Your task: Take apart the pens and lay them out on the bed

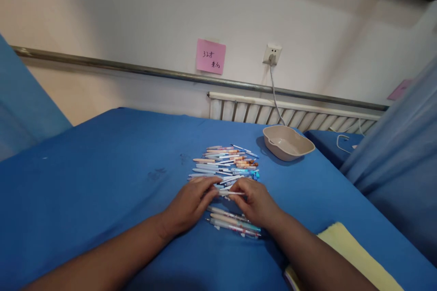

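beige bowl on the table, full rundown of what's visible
The beige bowl is a shallow dish with rounded corners and a flared rim, matte, plastic by the look of it. It sits upright on the blue table cover near the far right edge, just right of the pile of pens, apart from it. Nothing can be seen inside. Neither hand touches it; the left hand and right hand are at the pens, nearer the camera.

on the blue desk (pixel 102 182) the left hand (pixel 191 202) and right hand (pixel 254 202) pinch a white pen (pixel 232 193) between them, at the near edge of a pile of pens (pixel 227 163). a few more pens (pixel 234 226) lie under the wrists; a beige bowl (pixel 287 142) stands beyond.
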